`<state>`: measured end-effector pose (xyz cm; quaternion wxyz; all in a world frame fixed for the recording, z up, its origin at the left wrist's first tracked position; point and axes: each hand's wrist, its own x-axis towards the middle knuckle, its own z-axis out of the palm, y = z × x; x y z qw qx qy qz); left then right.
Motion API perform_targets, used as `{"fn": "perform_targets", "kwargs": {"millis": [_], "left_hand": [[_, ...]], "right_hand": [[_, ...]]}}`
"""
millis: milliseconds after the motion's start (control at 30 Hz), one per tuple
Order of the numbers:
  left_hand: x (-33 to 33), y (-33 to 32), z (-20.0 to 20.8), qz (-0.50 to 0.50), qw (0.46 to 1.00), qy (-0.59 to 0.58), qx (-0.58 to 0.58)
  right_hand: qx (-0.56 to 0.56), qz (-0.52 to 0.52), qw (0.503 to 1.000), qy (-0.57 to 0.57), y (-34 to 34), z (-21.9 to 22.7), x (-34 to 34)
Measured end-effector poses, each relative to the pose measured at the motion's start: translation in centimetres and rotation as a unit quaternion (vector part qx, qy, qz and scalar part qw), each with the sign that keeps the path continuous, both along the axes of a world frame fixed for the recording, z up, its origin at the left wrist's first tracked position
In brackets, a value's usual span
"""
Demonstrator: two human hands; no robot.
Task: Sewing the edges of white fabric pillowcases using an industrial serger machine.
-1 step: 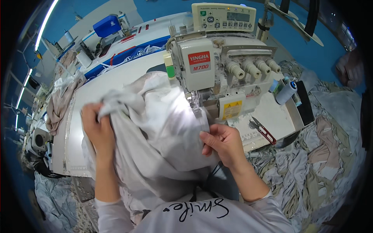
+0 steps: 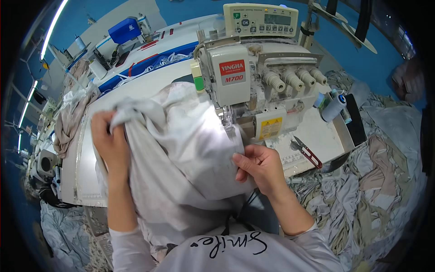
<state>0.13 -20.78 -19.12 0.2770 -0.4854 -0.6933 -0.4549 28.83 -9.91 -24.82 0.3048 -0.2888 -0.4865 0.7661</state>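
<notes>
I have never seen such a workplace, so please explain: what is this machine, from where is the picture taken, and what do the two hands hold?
The picture comes from a camera worn on the person's head, looking down, so the edges bend. The cream machine is an industrial sewing machine standing on a white table, with a control panel on top. The left hand grips a bunched part of a pale grey cloth. The right hand pinches the cloth's edge close to the needle area. Red-handled snips and a thread cone lie on the table to the right. More cloth pieces are piled beside it.
</notes>
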Motion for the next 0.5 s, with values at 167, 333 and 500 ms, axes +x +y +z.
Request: {"fn": "perform_targets", "kwargs": {"millis": [167, 333, 500], "left_hand": [[-2.4, 4.0, 4.4, -0.059, 0.996, 0.065, 0.017], [-0.6, 1.4, 4.4, -0.024, 0.981, 0.008, -0.195], [3.0, -3.2, -4.8, -0.062, 0.944, -0.012, -0.325]], "right_hand": [[-0.005, -0.001, 1.000, 0.004, 0.0, 0.0, 0.0], [0.000, 0.003, 1.000, 0.006, 0.1, -0.1, 0.1], [-0.012, 0.009, 1.000, 0.020, 0.2, -0.3, 0.1]]}}
